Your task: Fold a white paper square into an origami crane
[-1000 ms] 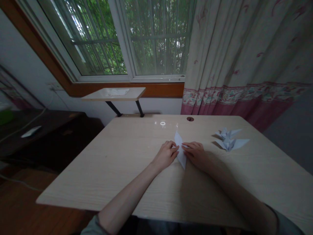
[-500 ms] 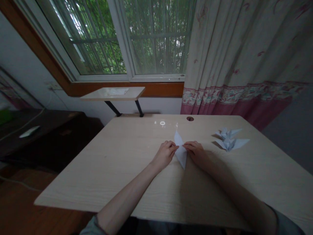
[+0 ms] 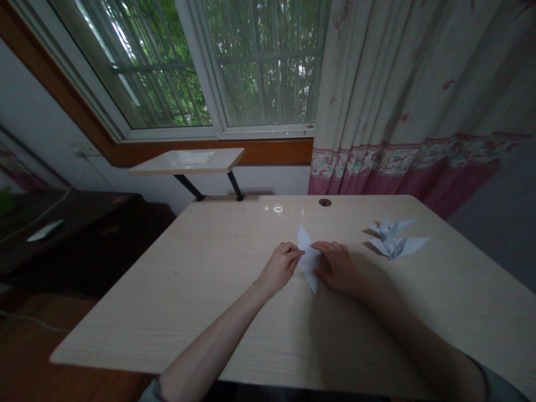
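A white folded paper [image 3: 309,259], long and pointed at both ends, lies on the table in front of me. My left hand [image 3: 281,267] pinches its left edge between thumb and fingers. At the right edge is my right hand [image 3: 337,268], its thumb and forefinger spread apart and touching the paper, the forefinger higher up and the thumb lower down. Part of that edge is hidden by the right fingers. Two folded paper cranes [image 3: 397,245] rest close together to the right.
The pale wooden table [image 3: 201,296] has a round cable hole [image 3: 325,202] near its back edge. A small raised shelf [image 3: 154,164] at the back left carries white paper [image 3: 196,158]. A dark cabinet [image 3: 92,223] stands left; a curtain [image 3: 377,111] hangs behind.
My right thumb and forefinger have spread apart along the paper's right edge, from a closed pinch. The left hand keeps its pinch. The view has shifted slightly.
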The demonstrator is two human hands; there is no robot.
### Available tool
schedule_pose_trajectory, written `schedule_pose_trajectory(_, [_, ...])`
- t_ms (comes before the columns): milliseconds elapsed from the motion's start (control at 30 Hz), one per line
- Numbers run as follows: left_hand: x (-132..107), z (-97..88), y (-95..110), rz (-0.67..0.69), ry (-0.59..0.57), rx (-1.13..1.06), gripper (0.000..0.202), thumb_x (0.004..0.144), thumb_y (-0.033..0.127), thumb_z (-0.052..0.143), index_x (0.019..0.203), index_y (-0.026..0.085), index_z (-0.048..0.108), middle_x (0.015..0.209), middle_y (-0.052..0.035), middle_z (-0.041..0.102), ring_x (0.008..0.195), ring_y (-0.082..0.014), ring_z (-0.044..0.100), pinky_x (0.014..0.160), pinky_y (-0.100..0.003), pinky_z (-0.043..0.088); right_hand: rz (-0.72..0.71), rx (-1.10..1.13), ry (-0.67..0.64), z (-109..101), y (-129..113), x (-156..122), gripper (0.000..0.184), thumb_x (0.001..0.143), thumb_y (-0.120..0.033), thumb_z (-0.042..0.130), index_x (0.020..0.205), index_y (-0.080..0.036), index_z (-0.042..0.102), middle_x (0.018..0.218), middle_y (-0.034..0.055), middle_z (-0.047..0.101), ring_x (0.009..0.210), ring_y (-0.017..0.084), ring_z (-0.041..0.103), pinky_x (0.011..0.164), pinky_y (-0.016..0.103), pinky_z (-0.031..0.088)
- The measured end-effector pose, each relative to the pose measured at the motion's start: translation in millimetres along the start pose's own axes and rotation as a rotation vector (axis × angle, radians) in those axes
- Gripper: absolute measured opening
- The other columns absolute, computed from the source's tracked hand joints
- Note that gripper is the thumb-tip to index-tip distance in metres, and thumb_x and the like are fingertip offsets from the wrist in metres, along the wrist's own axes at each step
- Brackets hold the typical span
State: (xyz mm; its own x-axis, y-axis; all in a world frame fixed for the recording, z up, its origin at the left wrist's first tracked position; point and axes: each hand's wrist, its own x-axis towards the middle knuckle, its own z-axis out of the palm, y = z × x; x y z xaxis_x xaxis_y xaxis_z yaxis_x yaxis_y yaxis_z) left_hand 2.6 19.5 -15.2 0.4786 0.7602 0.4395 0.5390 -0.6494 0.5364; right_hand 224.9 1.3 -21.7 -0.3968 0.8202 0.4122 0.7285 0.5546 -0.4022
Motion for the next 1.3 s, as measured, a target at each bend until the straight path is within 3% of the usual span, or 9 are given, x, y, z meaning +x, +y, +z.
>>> schedule_pose_trajectory(200, [0.6, 1.2, -3.0, -0.043, 0.008, -0.034, 0.022, 0.093, 0.012, 0.058, 0.105, 0.021, 0.073, 0.100, -0.0059, 0.068, 0.097, -0.0205, 0.062, 0.089, -0.036, 0.051, -0.064, 0.051, -0.051, 0.7, 5.0, -1.5, 0.079, 0.073, -0.049, 0.074, 0.138, -0.017, 0.044, 0.137, 0.0193, 0.054, 0.126, 0.037, 0.050, 0.105, 0.057, 0.037])
schedule_pose_trajectory(433, [0.5, 1.8, -2.5, -0.058, 0.007, -0.005, 0.021, 0.091, 0.012, 0.059, 0.104, 0.021, 0.073, 0.101, -0.0054, 0.069, 0.098, -0.0215, 0.062, 0.090, -0.038, 0.050, -0.102, 0.087, -0.102, 1.5, 6.2, -4.6, 0.096, 0.067, -0.054, 0.079, 0.146, -0.019, 0.037, 0.143, 0.0195, 0.048, 0.131, 0.037, 0.045, 0.109, 0.057, 0.034])
schedule_pose_trajectory(567, [1.3, -0.9, 0.7, -0.059, -0.020, 0.011, 0.021, 0.091, 0.011, 0.059, 0.105, 0.020, 0.073, 0.101, -0.0055, 0.069, 0.098, -0.0216, 0.062, 0.090, -0.038, 0.048, -0.085, 0.165, -0.058, 0.4, 9.7, -2.4, 0.075, 0.081, -0.055, 0.068, 0.142, -0.021, 0.043, 0.140, 0.0177, 0.051, 0.131, 0.035, 0.046, 0.108, 0.055, 0.037])
schedule_pose_trajectory(733, [1.2, -2.4, 4.1, -0.070, -0.042, 0.036, 0.019, 0.092, 0.015, 0.062, 0.107, 0.021, 0.071, 0.104, -0.0064, 0.068, 0.101, -0.0228, 0.061, 0.090, -0.039, 0.047, -0.015, 0.313, 0.003, -4.3, 7.8, 2.8, 0.035, 0.100, -0.038, 0.039, 0.130, -0.023, 0.052, 0.127, 0.0124, 0.061, 0.115, 0.024, 0.059, 0.100, 0.045, 0.048])
schedule_pose_trajectory(900, [0.3, -4.4, 7.6, -0.091, -0.071, 0.051, 0.023, 0.088, 0.025, 0.069, 0.111, 0.022, 0.067, 0.107, -0.0064, 0.066, 0.105, -0.0244, 0.059, 0.092, -0.041, 0.045, 0.073, 0.313, 0.030, -6.3, 0.3, 7.0, 0.028, 0.101, -0.029, 0.036, 0.117, -0.025, 0.059, 0.116, 0.0078, 0.066, 0.110, 0.021, 0.062, 0.101, 0.042, 0.049])
schedule_pose_trajectory(1100, [-0.9, -9.0, 15.2, -0.121, -0.123, 0.047, 0.058, 0.067, 0.041, 0.087, 0.115, 0.021, 0.062, 0.115, -0.0066, 0.060, 0.109, -0.0285, 0.054, 0.096, -0.045, 0.040, 0.074, 0.285, 0.038, -7.9, -1.4, 7.2, 0.027, 0.098, -0.024, 0.039, 0.114, -0.029, 0.061, 0.112, 0.0059, 0.069, 0.106, 0.021, 0.065, 0.097, 0.042, 0.053])
schedule_pose_trajectory(1300, [-1.4, -12.7, 20.3, -0.116, -0.195, 0.056, 0.084, 0.053, 0.054, 0.090, 0.122, 0.021, 0.056, 0.120, -0.0092, 0.056, 0.113, -0.0328, 0.050, 0.098, -0.047, 0.037, 0.096, 0.296, 0.033, -6.5, 2.4, 4.2, 0.031, 0.091, -0.015, 0.043, 0.111, -0.028, 0.062, 0.110, 0.0060, 0.070, 0.104, 0.023, 0.067, 0.095, 0.041, 0.054])
